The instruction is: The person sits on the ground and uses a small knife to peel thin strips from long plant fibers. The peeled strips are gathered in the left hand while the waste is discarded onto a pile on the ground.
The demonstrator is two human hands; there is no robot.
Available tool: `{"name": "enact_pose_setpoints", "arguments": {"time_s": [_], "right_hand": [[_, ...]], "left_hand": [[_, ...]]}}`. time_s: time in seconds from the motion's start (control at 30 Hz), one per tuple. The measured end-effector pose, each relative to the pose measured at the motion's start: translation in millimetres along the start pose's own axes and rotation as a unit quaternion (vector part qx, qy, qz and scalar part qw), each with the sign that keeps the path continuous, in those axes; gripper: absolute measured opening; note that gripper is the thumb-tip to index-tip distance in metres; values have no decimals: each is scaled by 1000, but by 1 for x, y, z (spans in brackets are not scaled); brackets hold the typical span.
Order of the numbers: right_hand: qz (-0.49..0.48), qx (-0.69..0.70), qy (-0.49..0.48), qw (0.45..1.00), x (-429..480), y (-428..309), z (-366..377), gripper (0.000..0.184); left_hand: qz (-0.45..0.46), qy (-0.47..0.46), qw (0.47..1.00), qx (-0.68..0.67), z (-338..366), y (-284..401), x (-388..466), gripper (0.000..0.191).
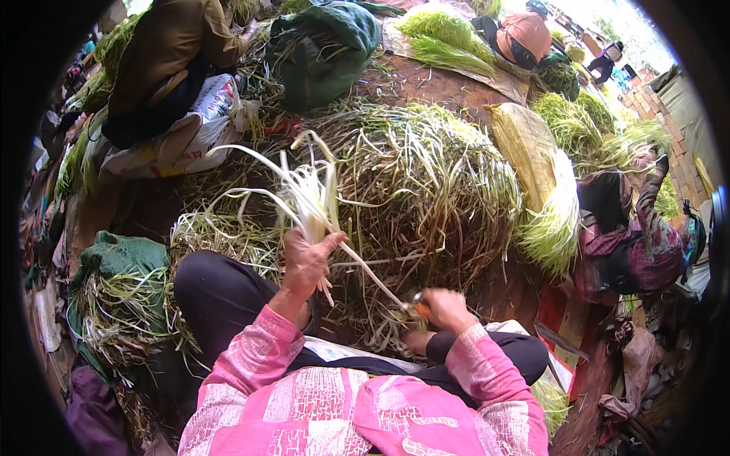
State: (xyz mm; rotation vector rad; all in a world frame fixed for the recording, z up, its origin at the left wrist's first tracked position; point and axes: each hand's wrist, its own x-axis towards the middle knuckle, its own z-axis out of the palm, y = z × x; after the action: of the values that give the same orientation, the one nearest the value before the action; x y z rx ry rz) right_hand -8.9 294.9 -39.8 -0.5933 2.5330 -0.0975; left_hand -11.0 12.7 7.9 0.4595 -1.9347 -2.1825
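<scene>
My left hand (pixel 308 259) grips a small bunch of pale leafy stalks (pixel 311 211), probably chives or garlic shoots, with the leaves spreading upward. From that hand one long white stalk (pixel 373 273) slants down to my right hand (pixel 447 308). My right hand is closed around a small tool with an orange handle (pixel 422 309) and a shiny metal part, its exact kind unclear. The stalk's lower end meets this tool. Beyond both hands lies a large heap of untrimmed stalks (pixel 422 188), with brown, dirty ends facing me. Loose trimmings (pixel 382 333) lie below the stalk.
A green sack (pixel 322 57) stands behind the heap; another green sack (pixel 122 253) holds stalks at left. Pale green bundles (pixel 550 228) lean on a yellow woven sack (pixel 522 151). Co-workers sit at upper left (pixel 165 62), right (pixel 627 245) and far right back (pixel 522 37).
</scene>
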Motion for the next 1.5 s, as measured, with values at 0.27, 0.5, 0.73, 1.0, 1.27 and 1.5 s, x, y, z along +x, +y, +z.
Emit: {"name": "enact_pose_setpoints", "arguments": {"time_s": [0.27,0.5,0.73,1.0,1.27,1.5], "right_hand": [[-165,690,149,689,76,-97,-46,20],[-58,760,211,612,36,-67,-46,15],[277,311,134,899,-18,111,15,37],[-28,436,196,878,38,-6,-35,38],[-85,456,22,886,56,-53,16,27],[-98,580,-77,805,36,-81,-51,29]], "left_hand": [[-36,-94,994,33,19,-6,-15,12],[-27,-38,986,-157,2,-9,-4,7],[-33,26,971,-236,-26,-2,18,5],[-72,-16,974,-214,-17,-3,13,6],[-90,-15,962,-259,-14,-4,20,10],[-187,-134,958,-173,18,-35,-11,15]]}}
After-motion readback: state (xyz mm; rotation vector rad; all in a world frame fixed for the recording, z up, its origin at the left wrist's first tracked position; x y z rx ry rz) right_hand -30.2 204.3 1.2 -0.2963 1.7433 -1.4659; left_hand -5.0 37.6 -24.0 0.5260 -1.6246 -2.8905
